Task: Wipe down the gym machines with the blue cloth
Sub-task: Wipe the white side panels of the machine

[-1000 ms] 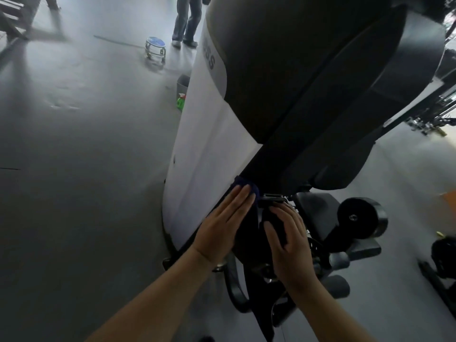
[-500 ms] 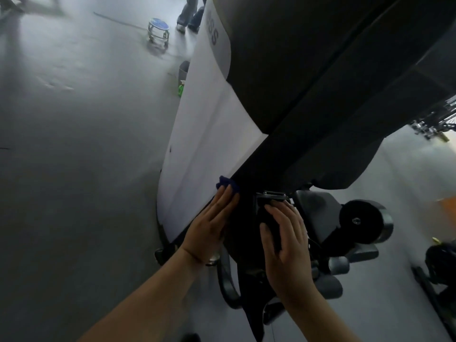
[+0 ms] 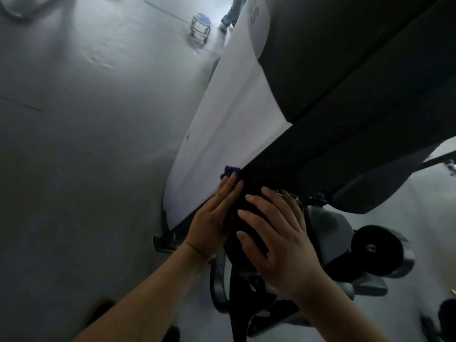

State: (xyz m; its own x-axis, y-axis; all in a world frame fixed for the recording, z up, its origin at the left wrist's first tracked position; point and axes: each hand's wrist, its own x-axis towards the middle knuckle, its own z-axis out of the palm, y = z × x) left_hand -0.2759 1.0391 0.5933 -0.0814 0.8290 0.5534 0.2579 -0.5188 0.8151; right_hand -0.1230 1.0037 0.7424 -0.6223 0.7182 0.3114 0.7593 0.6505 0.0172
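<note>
A big gym machine fills the right side, with a white side panel (image 3: 222, 134) and a black shroud (image 3: 345, 82) above it. The blue cloth (image 3: 232, 172) shows only as a small bunch at the seam between white panel and black part. My left hand (image 3: 212, 218) lies flat over the cloth with straight fingers, pressing it on the panel's lower edge. My right hand (image 3: 276, 238) rests spread, fingers straight, on the dark part just right of it. Most of the cloth is hidden under my left hand.
A black roller pad (image 3: 377, 250) and grey seat parts (image 3: 328, 225) sit low on the right. On the grey floor far back stand a small round stool with a blue top (image 3: 201, 23) and a person's legs (image 3: 230, 13). Open floor lies to the left.
Both hands have slid along the seam with the cloth, the right hand spreading wider over the dark part. The view has swung, so the machine looms closer.
</note>
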